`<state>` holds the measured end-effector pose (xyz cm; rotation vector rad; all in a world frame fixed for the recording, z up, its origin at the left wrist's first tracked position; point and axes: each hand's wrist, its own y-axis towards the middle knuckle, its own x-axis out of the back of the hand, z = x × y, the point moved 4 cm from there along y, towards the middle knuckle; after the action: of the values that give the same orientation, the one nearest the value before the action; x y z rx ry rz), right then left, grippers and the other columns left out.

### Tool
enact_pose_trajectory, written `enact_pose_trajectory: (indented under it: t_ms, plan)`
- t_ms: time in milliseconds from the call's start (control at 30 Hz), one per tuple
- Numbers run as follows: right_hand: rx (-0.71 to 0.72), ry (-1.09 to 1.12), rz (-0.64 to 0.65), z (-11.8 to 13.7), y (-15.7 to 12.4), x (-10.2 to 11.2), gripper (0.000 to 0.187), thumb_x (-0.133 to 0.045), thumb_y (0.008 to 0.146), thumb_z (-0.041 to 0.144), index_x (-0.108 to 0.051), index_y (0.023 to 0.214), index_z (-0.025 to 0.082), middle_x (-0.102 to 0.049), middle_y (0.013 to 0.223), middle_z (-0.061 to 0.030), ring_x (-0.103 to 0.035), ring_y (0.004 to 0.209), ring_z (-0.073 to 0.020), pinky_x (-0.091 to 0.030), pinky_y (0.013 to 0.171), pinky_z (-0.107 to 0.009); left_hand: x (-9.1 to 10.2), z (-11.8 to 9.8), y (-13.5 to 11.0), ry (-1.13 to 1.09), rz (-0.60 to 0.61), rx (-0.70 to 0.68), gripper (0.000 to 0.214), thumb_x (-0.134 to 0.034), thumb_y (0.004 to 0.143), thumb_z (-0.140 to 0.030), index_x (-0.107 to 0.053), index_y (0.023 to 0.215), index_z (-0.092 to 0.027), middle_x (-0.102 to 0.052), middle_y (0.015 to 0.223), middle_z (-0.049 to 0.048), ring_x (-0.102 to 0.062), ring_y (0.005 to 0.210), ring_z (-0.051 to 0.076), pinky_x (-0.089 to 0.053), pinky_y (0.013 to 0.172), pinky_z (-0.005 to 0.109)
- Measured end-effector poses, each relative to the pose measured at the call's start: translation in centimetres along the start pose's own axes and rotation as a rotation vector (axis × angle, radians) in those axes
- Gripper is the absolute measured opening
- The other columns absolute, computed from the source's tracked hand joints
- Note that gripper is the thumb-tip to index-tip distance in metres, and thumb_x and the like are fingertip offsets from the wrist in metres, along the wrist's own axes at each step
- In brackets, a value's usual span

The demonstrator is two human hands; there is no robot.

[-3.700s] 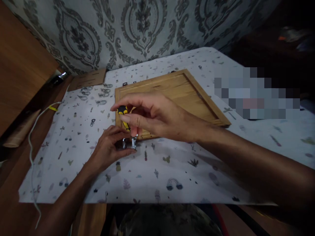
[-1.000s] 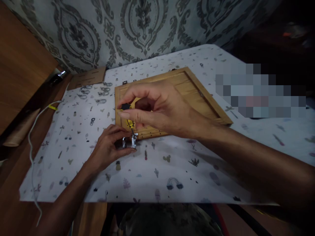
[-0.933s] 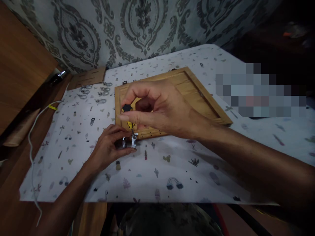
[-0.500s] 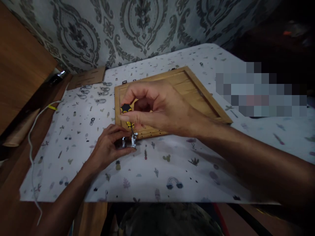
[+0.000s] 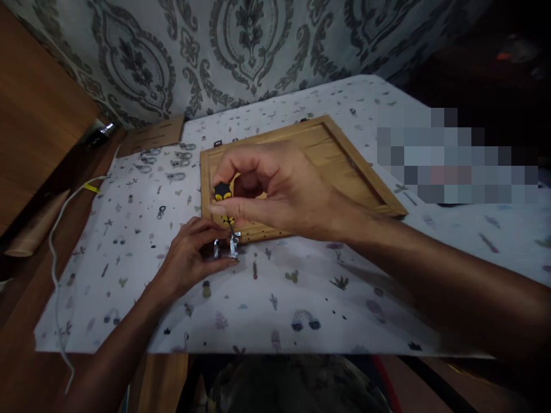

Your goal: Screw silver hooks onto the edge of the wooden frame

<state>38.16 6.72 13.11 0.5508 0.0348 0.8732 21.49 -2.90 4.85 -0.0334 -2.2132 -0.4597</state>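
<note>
A screwdriver point(image 5: 222, 191) with a black and yellow handle is pinched between the thumb and fingers of my right hand point(image 5: 279, 192). It stands nearly upright, its thin shaft running down to a small shiny metal bracket point(image 5: 233, 246). That bracket sits at the near left corner of a framed wooden panel point(image 5: 297, 137), which lies flat on the table. My left hand point(image 5: 193, 252) steadies the bracket between thumb and fingers. Where the screwdriver's tip meets the metal is too small to make out. Part of the panel is hidden behind my right hand.
Several loose metal fittings point(image 5: 175, 176) lie at the left on the patterned tablecloth point(image 5: 275, 310). Behind them rests a piece of cardboard point(image 5: 152, 137). A white cable point(image 5: 54, 252) hangs over the left edge. Patterned wallpaper covers the wall point(image 5: 253, 46) at the back.
The screwdriver's handle has turned slightly, showing its yellow patches differently. My right hand has shifted a little to the right; my left hand stays put on the bracket.
</note>
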Motion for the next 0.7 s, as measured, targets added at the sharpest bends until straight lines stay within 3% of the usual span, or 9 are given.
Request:
enact_pose_trajectory:
  t_ms: [167,533,700]
  plan:
    - [-0.005,0.021,-0.088,0.31,0.00,0.48,0.028,-0.078,0.085,0.029,-0.052,0.079,0.020,-0.052,0.072,0.0057,-0.050,0.064,-0.0066,-0.044,0.055,-0.018,-0.08,0.06,0.05,0.020,0.030,0.008,0.037,-0.086,0.078,-0.046,-0.077,0.108,-0.026,-0.073,0.109,0.0071,-0.064,0.104,0.028,-0.053,0.093,0.047]
    - [0.019,-0.014,0.011,-0.33,0.01,0.03,0.021,-0.068,0.089,0.025,-0.050,0.079,0.020,-0.055,0.071,0.0048,-0.053,0.065,-0.0073,-0.044,0.055,-0.017,-0.02,-0.18,0.06,0.030,0.018,0.007,0.036,-0.085,0.079,-0.048,-0.077,0.107,-0.026,-0.072,0.109,0.0068,-0.064,0.104,0.028,-0.054,0.092,0.046]
    - [-0.034,0.000,0.040,-0.32,-0.04,0.05,0.024,-0.072,0.087,0.027,-0.051,0.079,0.021,-0.059,0.071,0.0040,-0.056,0.063,-0.0089,-0.045,0.053,-0.020,0.00,-0.32,0.02,0.039,0.022,0.016,0.036,-0.085,0.080,-0.047,-0.077,0.108,-0.026,-0.072,0.109,0.0068,-0.064,0.104,0.028,-0.054,0.090,0.045]
